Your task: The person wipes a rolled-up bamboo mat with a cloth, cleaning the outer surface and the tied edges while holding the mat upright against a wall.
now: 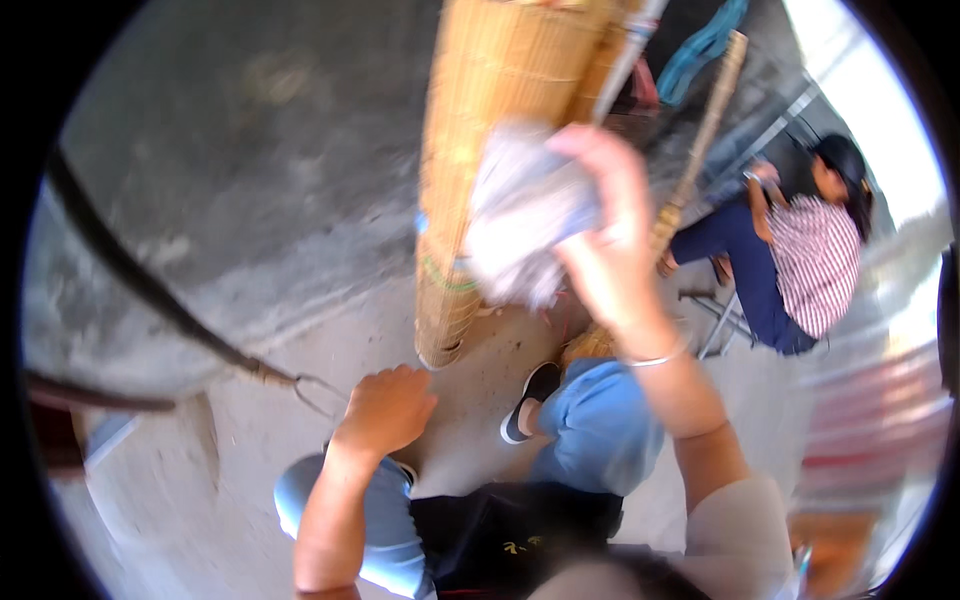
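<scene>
In my raised right hand (pixel 615 235) I grip a crumpled greyish-white cloth (pixel 525 215), fingers and thumb closed on its right side; both are blurred by motion. Behind the cloth stands a tall rolled bamboo mat (pixel 450 200), leaning slightly, its lower end on the floor. The cloth hides part of the roll, and I cannot tell whether the two touch. Above my left knee, my left hand (pixel 385 410) is curled into a fist, back of the hand upward. Its palm is hidden, so anything inside it does not show.
A dark bent pole with a wire loop (pixel 318 395) lies left of my left hand. To the right, a wooden-handled broom (pixel 710 120) leans near blue cord (pixel 700 55). Another person (pixel 800 240) sits on a low metal-framed seat. A grey wall (pixel 240 130) rises behind.
</scene>
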